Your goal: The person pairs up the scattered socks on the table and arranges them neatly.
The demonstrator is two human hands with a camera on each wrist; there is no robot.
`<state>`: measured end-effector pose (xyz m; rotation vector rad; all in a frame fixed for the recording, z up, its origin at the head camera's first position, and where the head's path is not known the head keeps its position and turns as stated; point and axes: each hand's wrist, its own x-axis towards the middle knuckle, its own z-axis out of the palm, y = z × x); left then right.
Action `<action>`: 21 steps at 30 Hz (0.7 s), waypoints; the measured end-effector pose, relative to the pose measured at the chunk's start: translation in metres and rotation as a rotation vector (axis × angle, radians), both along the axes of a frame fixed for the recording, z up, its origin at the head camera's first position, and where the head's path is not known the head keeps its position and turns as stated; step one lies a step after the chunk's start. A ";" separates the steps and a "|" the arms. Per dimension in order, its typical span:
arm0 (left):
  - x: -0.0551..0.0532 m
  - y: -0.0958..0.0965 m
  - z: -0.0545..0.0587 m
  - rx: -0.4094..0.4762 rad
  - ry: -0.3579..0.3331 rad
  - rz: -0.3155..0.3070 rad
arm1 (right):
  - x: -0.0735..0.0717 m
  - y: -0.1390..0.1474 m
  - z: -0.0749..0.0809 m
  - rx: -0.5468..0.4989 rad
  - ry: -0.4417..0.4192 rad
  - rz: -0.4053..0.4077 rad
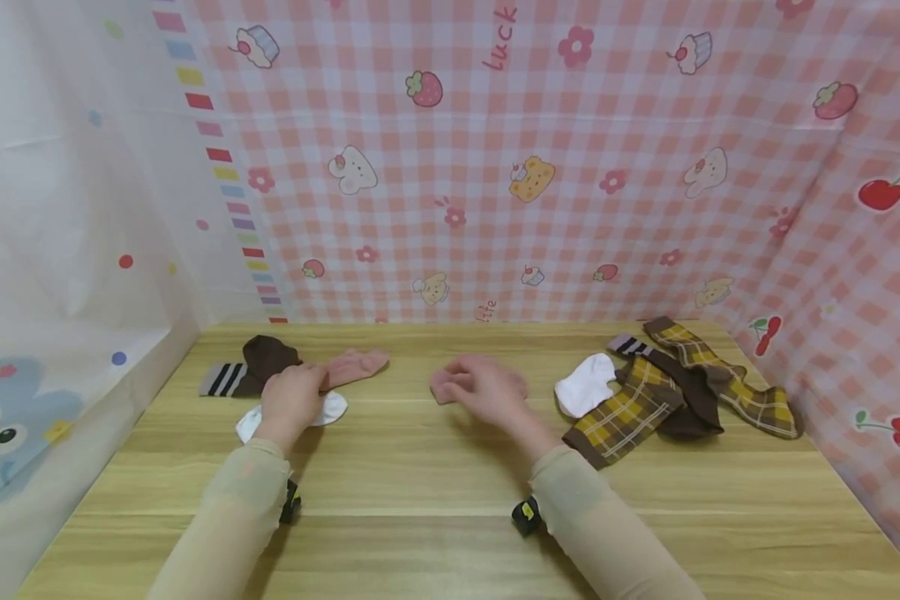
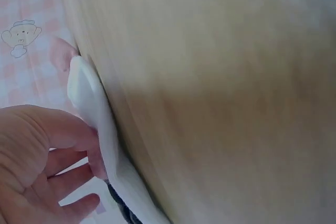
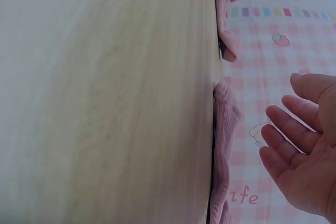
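At the left of the table, my left hand [image 1: 291, 404] pinches the near end of a pink sock [image 1: 356, 367] between thumb and fingertips. A white sock [image 1: 334, 407] lies below that hand and partly hides the pinch in the left wrist view. Over a second pink sock [image 1: 442, 387], my right hand [image 1: 487, 396] hovers with loosely bent fingers. The right wrist view shows this hand apart from the ribbed pink sock [image 3: 224, 145], holding nothing. A dark brown sock [image 1: 270, 354] with a grey striped cuff lies just beyond my left hand.
On the right of the wooden table [image 1: 405, 533] lie a white sock [image 1: 587, 385], a yellow-brown plaid sock [image 1: 630, 412], a dark brown sock [image 1: 697, 400] and another plaid sock [image 1: 765, 404], partly overlapping. A pink checked cloth [image 1: 450, 167] hangs behind the table.
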<state>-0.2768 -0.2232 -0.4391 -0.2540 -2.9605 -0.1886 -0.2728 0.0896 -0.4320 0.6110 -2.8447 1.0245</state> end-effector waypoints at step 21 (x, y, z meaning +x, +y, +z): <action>-0.013 -0.003 0.003 0.128 -0.105 0.086 | -0.008 -0.015 -0.007 -0.075 0.011 0.095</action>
